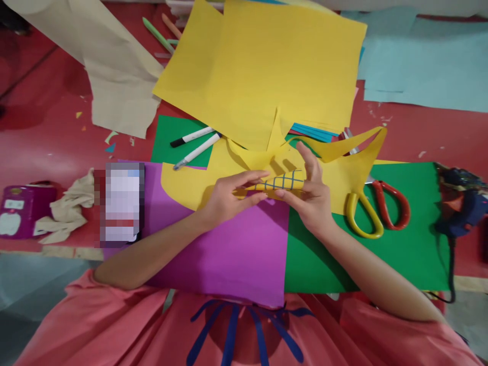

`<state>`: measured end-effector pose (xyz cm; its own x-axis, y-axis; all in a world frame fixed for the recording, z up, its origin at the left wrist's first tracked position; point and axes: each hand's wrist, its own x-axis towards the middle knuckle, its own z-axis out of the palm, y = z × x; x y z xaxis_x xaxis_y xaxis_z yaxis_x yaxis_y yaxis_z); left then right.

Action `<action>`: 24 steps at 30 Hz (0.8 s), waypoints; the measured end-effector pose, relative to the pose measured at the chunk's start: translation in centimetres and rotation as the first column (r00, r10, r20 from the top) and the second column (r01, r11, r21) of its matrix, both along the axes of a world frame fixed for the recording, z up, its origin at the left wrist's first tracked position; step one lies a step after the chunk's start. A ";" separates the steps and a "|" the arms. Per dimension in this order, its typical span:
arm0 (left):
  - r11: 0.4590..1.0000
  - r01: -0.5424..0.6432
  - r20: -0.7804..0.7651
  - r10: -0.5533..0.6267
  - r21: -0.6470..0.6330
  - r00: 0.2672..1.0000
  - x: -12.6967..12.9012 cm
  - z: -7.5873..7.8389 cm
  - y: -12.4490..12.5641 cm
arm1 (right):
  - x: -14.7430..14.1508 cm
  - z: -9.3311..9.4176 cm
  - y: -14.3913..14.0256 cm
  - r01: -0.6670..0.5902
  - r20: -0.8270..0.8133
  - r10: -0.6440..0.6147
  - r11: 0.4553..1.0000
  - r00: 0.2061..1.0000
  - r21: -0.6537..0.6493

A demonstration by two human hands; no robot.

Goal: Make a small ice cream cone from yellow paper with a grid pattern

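Observation:
A small rolled yellow paper cone (284, 180) with a blue criss-cross grid is held between both hands, its narrow end to the left. My left hand (231, 197) pinches the narrow end between thumb and fingers. At the wide end my right hand (314, 198) grips it, thumb below and a finger raised above. Under and behind the hands lie cut yellow paper scraps (335, 150). Scissors with one yellow handle (364, 216) and one red handle (392, 206) rest right of my right hand, blades partly hidden by paper. Two markers, one black-capped (192, 136) and one blue (198, 151), lie beyond my left hand.
Purple paper (229, 249) and green paper (324, 259) cover the near table. Large yellow sheets (285, 61) lie at the back, light blue sheets (427, 61) at back right. A blurred-out phone (122, 203), crumpled cloth (72, 208) and purple box (28, 208) sit left.

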<state>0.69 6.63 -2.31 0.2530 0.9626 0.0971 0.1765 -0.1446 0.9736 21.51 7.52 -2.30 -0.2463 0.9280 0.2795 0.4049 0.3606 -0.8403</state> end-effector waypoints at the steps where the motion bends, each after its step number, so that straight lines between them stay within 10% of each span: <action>1: 0.999 0.013 -0.027 -0.012 0.050 1.000 0.0 0.0 0.0 | 0.0 0.0 0.0 -0.033 0.015 0.033 0.999 0.999 -0.007; 15: 0.976 0.150 -0.045 -0.145 0.155 0.988 -0.3 0.4 0.6 | 0.8 1.2 0.8 -0.388 -0.061 0.387 0.879 0.920 -0.275; 24: 0.991 0.130 0.020 -0.130 -0.024 0.991 -0.5 0.4 0.8 | 1.3 1.2 1.3 -0.398 -0.273 0.308 0.828 0.911 -0.394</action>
<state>0.23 7.41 -1.86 0.3747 0.9238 0.0791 0.1402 -0.1409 0.9801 22.78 8.87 -1.08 -0.5648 0.8235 -0.0534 0.1380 0.0304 -0.9900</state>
